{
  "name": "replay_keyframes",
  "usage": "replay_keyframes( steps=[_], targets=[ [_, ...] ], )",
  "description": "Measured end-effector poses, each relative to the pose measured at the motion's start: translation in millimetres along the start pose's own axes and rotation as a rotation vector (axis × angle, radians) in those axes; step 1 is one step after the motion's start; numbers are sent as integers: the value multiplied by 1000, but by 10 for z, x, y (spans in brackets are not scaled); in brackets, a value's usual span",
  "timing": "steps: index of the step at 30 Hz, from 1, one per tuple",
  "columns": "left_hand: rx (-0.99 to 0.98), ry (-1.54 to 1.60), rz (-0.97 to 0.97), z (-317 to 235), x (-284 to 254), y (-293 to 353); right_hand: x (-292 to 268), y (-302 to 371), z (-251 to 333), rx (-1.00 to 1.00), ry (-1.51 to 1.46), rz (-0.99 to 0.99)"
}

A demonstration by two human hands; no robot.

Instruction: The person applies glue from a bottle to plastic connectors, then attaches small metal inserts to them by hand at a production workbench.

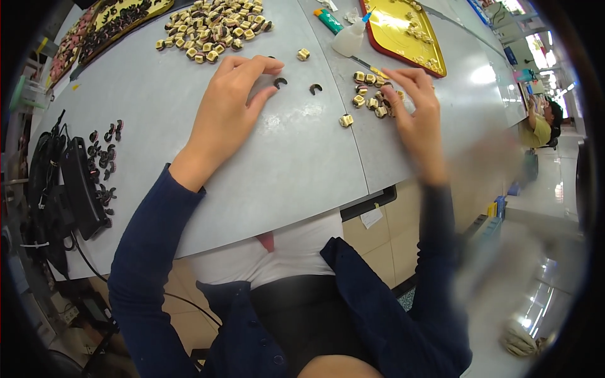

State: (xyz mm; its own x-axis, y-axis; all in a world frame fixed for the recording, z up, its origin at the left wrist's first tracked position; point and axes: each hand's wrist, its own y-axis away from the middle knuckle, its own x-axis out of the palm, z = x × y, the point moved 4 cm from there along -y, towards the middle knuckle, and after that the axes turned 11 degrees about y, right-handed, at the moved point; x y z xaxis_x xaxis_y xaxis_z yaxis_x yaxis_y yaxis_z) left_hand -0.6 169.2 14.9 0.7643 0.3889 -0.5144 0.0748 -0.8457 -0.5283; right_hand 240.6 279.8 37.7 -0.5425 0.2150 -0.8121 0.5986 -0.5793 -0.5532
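Just nearer the person than the large heap of small cream-and-black blocks (214,28) on the grey bench (296,170), the left hand (227,104) holds thumb and fingers parted, and a small black C-shaped piece (280,82), curved with no clear long axis, lies right of the heap by the thumb tip, contact unclear. Farther right of the heap lies a second black arc (316,89), also nearer the left hand, then the right hand (417,110), fingers apart over a small block cluster (380,104).
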Motion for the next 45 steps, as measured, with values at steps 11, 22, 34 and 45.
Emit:
replay_keyframes(
  steps=[11, 22, 34, 45],
  targets=[
    [-48, 61, 78, 15, 14, -26, 309, -881, -1741, 145, 339, -25],
    [-13, 95, 46, 71, 49, 1, 289, -871, -1516, 345, -175, -40],
    [29, 105, 38, -20, 57, -30, 238, -491, 429, 191, -1122, 228],
    [125, 259, -260, -203, 21, 9, 479, -326, 543, 401, -1164, 491]
  ],
)
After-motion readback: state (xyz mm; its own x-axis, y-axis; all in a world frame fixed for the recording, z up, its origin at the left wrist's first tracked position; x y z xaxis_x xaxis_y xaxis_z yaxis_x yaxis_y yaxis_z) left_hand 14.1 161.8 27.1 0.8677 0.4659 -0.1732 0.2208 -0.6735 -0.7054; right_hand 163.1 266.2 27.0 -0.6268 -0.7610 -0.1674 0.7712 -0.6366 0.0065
